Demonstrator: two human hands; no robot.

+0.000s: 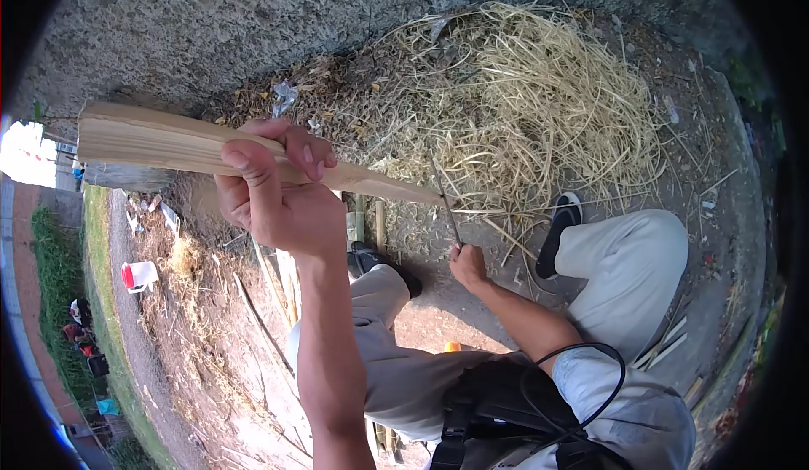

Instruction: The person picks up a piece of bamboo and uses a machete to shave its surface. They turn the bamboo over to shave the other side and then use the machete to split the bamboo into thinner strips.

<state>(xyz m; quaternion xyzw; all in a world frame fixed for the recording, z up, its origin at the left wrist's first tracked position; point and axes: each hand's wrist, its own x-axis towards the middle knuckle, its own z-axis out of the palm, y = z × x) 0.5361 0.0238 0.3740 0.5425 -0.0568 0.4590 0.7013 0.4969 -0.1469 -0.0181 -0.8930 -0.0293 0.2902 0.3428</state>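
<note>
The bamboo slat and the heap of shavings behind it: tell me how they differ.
The bamboo slat is one broad, straight, smooth piece; the heap of shavings is many thin, curled, tangled strands. The slat is held up off the ground in the left hand, with the blade in the right hand meeting its tapered end; the heap lies loose on the ground by the wall. Both are pale straw-yellow.

Left hand gripped round a bamboo slat left of centre, right hand with a knife at the slat's right tip, pile of shavings behind, shoe right of the knife, bucket far left.
</note>
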